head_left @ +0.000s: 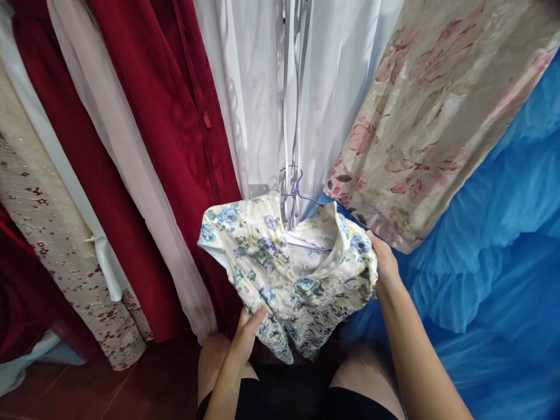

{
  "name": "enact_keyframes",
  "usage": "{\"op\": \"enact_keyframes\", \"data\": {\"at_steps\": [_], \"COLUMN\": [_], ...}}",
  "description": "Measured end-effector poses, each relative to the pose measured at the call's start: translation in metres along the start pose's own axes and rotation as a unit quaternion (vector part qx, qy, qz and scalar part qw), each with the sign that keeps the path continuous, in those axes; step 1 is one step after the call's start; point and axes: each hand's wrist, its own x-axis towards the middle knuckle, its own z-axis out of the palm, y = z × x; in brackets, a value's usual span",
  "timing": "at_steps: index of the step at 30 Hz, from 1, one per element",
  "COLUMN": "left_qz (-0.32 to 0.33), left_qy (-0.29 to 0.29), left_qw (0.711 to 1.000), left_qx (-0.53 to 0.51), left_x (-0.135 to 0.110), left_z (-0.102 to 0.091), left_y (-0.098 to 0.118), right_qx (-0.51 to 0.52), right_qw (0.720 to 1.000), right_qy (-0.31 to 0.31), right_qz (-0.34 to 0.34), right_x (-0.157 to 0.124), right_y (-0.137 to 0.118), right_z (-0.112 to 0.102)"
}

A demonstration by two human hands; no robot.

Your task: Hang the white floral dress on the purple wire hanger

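Observation:
A cream dress with blue and yellow flowers (258, 233) hangs in front of me on a thin purple hanger (310, 247). The hanger's hook shows above the open neckline, beside several white ribbons (289, 116). My left hand (248, 332) pinches the lower left side of the floral dress, thumb on top and fingers behind the cloth. At the right shoulder, my right hand (385, 259) grips the edge of the same dress, its fingers mostly hidden behind the fabric. The lower part of the dress bunches toward my knees.
Dark red gowns (161, 116) and a pale pink one (144, 216) hang at the left, near a sequinned beige dress (52, 233). White fabric (254, 87) hangs behind. A beige floral dress (420, 116) and blue tulle (481, 280) fill the right. Reddish tiles (144, 385) lie below.

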Motion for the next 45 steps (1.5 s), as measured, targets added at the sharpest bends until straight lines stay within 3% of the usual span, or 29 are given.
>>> {"op": "enact_keyframes", "data": {"at_steps": [3,5,7,9,10,11,12,13,14,16,21,24,28,34,42,45], "left_qz": [0.009,0.004,-0.006,-0.002,0.003,0.008,0.011,0.014,0.016,0.016,0.031,0.057,0.071,0.045,0.064,0.068], "left_qy": [0.035,0.038,0.037,0.049,0.057,0.059,0.057,0.049,0.039,0.020,0.013,-0.027,-0.074,-0.023,-0.065,-0.005], "left_qw": [0.998,0.996,0.996,0.995,0.995,0.995,0.995,0.995,0.995,0.994,0.986,0.979,0.974,0.981,0.978,0.978], "left_qx": [0.054,0.076,0.086,0.084,0.081,0.081,0.083,0.086,0.090,0.104,0.166,0.193,0.200,0.189,0.187,0.195], "left_x": [-0.004,-0.006,-0.008,-0.010,-0.011,-0.012,-0.012,-0.013,-0.013,-0.013,-0.017,-0.020,-0.021,-0.017,-0.021,-0.017], "left_z": [0.006,0.010,0.015,0.019,0.021,0.023,0.024,0.025,0.026,0.025,0.021,0.021,0.020,0.012,0.012,0.003], "left_y": [-0.017,-0.030,-0.044,-0.056,-0.060,-0.063,-0.065,-0.065,-0.064,-0.059,-0.044,-0.041,-0.040,-0.038,-0.037,-0.044], "right_qx": [-0.071,-0.148,-0.199,-0.200,-0.197,-0.190,-0.180,-0.165,-0.150,-0.136,-0.139,-0.151,-0.162,-0.206,-0.178,-0.153], "right_qw": [0.997,0.984,0.951,0.940,0.948,0.964,0.980,0.984,0.981,0.973,0.964,0.967,0.955,0.947,0.946,0.949], "right_qy": [-0.031,0.035,0.147,0.194,0.181,0.129,0.031,-0.069,-0.125,-0.180,-0.213,-0.197,-0.244,-0.232,-0.255,-0.255], "right_qz": [0.002,-0.091,-0.183,-0.197,-0.174,-0.131,-0.076,-0.026,0.010,0.047,0.076,0.049,0.054,0.081,0.089,0.106], "right_x": [-0.007,-0.020,-0.047,-0.082,-0.101,-0.118,-0.131,-0.140,-0.145,-0.143,-0.118,-0.116,-0.117,-0.118,-0.118,-0.122], "right_y": [0.011,0.023,0.042,0.067,0.081,0.094,0.105,0.114,0.122,0.130,0.129,0.126,0.125,0.124,0.117,0.117], "right_z": [-0.019,-0.025,-0.023,-0.015,-0.010,-0.004,0.003,0.010,0.016,0.026,0.031,0.029,0.029,0.032,0.038,0.031]}}
